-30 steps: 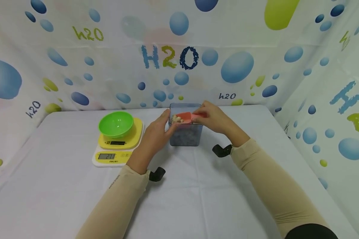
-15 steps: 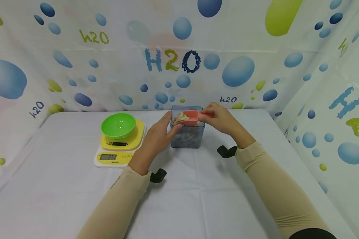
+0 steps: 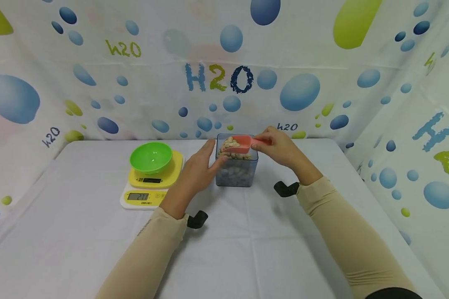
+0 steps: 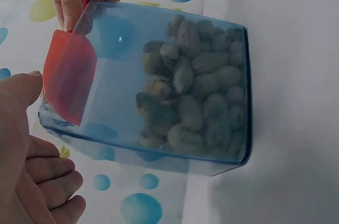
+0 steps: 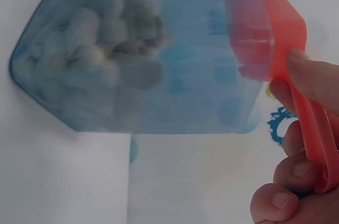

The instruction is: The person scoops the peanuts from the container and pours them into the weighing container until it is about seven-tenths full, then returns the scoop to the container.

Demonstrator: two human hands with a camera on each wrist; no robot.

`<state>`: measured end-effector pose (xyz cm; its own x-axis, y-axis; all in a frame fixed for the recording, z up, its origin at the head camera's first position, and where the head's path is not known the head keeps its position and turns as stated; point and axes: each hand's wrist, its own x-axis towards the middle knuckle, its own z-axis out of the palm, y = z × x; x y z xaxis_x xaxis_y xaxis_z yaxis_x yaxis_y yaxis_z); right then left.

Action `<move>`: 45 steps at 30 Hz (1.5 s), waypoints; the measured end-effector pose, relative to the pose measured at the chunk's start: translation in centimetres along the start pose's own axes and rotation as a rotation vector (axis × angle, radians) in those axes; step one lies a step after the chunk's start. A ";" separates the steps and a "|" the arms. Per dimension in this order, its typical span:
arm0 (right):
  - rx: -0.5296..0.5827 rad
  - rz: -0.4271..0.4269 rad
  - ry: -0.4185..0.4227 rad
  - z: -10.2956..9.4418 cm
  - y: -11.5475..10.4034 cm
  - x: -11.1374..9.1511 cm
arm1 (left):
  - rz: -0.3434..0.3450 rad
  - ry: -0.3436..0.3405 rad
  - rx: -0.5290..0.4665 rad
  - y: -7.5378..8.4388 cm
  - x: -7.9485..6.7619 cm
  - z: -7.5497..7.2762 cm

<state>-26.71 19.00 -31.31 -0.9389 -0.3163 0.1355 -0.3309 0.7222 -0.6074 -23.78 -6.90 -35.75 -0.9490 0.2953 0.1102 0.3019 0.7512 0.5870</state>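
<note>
A bluish see-through container [image 3: 235, 175] stands upright on the table, with peanuts in their shells [image 4: 190, 91] in its lower part. My right hand [image 3: 278, 146] grips the handle of a red scoop [image 3: 244, 143] and holds it level at the container's mouth. Several peanuts [image 3: 230, 143] lie in the scoop. At the container's left side is my left hand [image 3: 196, 177], its thumb in front near the scoop's tip and its fingers beyond. In the left wrist view, those fingers are loosely bent beside the rim; contact with the wall is unclear.
Left of the container, a yellow and white kitchen scale [image 3: 173, 164] carries a green bowl [image 3: 151, 158]; its display [image 3: 138, 196] is lit. A white cloth [image 3: 224, 257] covers the table. Behind hangs a patterned curtain [image 3: 153, 95].
The scoop with its peanuts has risen and shifted slightly right in my right hand, showing more of the container's mouth. My left hand stays beside the container. The head view has shifted slightly.
</note>
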 end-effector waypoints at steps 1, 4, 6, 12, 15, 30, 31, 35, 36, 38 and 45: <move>-0.005 0.001 0.007 -0.1 -0.1 0.1 | -0.001 0.004 0.004 0.0 -0.1 -0.2; -0.005 0.000 0.018 -0.4 -0.8 0.3 | -0.007 0.024 0.026 -0.3 -0.5 -1.3; -0.001 -0.017 0.025 -0.5 -1.2 0.7 | -0.006 0.040 0.045 -0.7 -0.7 -2.1; 0.014 -0.060 0.039 -0.6 -2.9 1.7 | -0.024 0.067 0.097 -2.6 -2.0 -4.6; 0.038 -0.063 0.037 -0.3 -4.0 2.2 | -0.062 0.060 0.111 -3.7 -2.8 -5.8; 0.103 -0.104 0.002 3.4 -8.0 4.4 | -0.132 0.075 0.227 -10.2 -6.1 -8.8; 0.104 -0.108 -0.001 3.7 -8.4 4.4 | -0.133 0.081 0.226 -10.5 -6.3 -8.9; 0.094 -0.127 -0.014 5.1 -9.9 4.7 | -0.155 0.083 0.215 -11.7 -6.7 -9.2; 0.093 -0.129 -0.019 5.5 -10.3 4.8 | -0.169 0.077 0.211 -11.9 -6.8 -9.2; 0.093 -0.144 -0.029 6.2 -10.9 4.9 | -0.202 0.065 0.202 -12.3 -7.0 -9.3; 0.100 -0.172 -0.064 9.0 -12.4 5.3 | -0.287 0.026 0.173 -13.1 -7.5 -9.2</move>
<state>-26.73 2.86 -30.08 -0.8605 -0.4704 0.1957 -0.4717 0.5903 -0.6551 -21.48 -24.41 -36.90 -0.9989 0.0437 -0.0183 0.0307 0.8915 0.4521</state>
